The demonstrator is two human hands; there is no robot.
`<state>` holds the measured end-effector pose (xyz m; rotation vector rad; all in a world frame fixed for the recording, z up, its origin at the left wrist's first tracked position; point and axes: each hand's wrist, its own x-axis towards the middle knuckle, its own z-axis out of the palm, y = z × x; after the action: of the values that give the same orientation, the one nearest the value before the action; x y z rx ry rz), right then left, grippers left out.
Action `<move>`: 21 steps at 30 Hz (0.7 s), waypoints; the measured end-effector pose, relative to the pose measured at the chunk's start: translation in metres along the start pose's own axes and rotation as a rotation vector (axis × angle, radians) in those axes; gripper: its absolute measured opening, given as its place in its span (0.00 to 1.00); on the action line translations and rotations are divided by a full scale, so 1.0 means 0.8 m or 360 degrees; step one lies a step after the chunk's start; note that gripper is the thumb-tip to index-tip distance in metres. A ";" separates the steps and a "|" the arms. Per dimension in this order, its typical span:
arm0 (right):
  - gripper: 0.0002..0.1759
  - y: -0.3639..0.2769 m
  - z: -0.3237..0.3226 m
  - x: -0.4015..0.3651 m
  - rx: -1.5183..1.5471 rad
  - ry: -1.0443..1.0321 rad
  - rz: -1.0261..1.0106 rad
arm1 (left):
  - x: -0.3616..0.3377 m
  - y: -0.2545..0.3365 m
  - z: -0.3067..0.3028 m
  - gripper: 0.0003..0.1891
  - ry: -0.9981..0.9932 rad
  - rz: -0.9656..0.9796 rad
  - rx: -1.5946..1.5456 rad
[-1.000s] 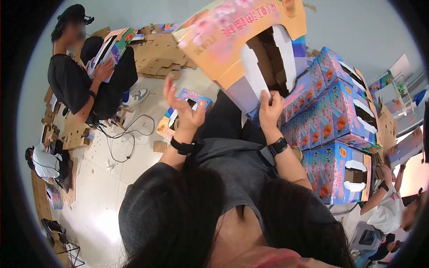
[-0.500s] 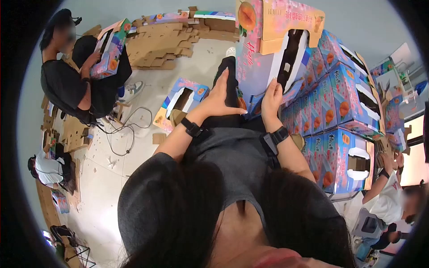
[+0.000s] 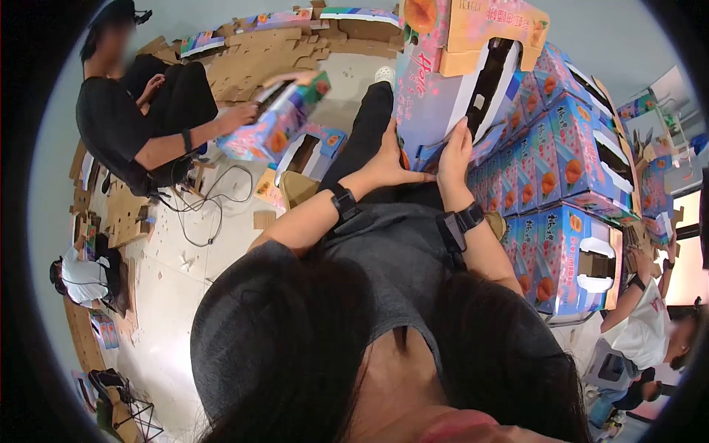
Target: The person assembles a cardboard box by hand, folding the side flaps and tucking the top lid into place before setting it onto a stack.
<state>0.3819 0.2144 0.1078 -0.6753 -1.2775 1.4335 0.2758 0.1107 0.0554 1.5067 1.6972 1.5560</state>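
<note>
the box (image 3: 432, 88) stands tilted on the lap, just beside the stack (image 3: 569, 170). left hand (image 3: 385, 166) lies flat against its lower corner, fingers together. right hand (image 3: 454, 156) grips its white cutout edge, fingers pinching it. a co-worker (image 3: 118, 125) holds a second box (image 3: 277, 118).

Seen from above, a person holds a pink-and-blue fruit box (image 3: 432, 81) upright over their lap. The left grip (image 3: 385, 164) lies flat against the box's lower side, thumb stretched along the bottom edge. The right grip (image 3: 454, 156) clasps that edge just beside it, fingers up the front. Right of the right grip rises a stack of blue boxes (image 3: 565, 173). Well left of the left grip, a co-worker in black (image 3: 118, 125) holds a similar box (image 3: 277, 118) over the floor (image 3: 185, 295).
</note>
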 end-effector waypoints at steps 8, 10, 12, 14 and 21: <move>0.22 -0.016 -0.024 0.012 -0.1439 -0.0252 -0.1133 | 0.001 0.005 -0.010 0.73 0.0116 -0.0023 -0.0063; 0.23 -0.037 -0.025 0.024 -0.1616 -0.0265 -0.1559 | 0.003 -0.004 -0.009 0.72 0.0115 -0.0023 -0.0133; 0.22 -0.041 -0.037 0.046 -0.1684 -0.0434 -0.1691 | 0.003 -0.012 -0.011 0.72 0.0107 -0.0059 -0.0179; 0.20 -0.053 -0.047 0.067 -0.1787 -0.0655 -0.1908 | 0.006 -0.020 -0.015 0.71 0.0062 -0.0045 -0.0238; 0.35 -0.069 -0.093 0.122 -0.2180 -0.2015 -0.1952 | 0.009 -0.010 -0.025 0.74 -0.0004 -0.0081 -0.0547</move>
<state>0.4388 0.3243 0.1607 0.4596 -2.8752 -0.4343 0.2532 0.1087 0.0575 1.2795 1.3676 1.7125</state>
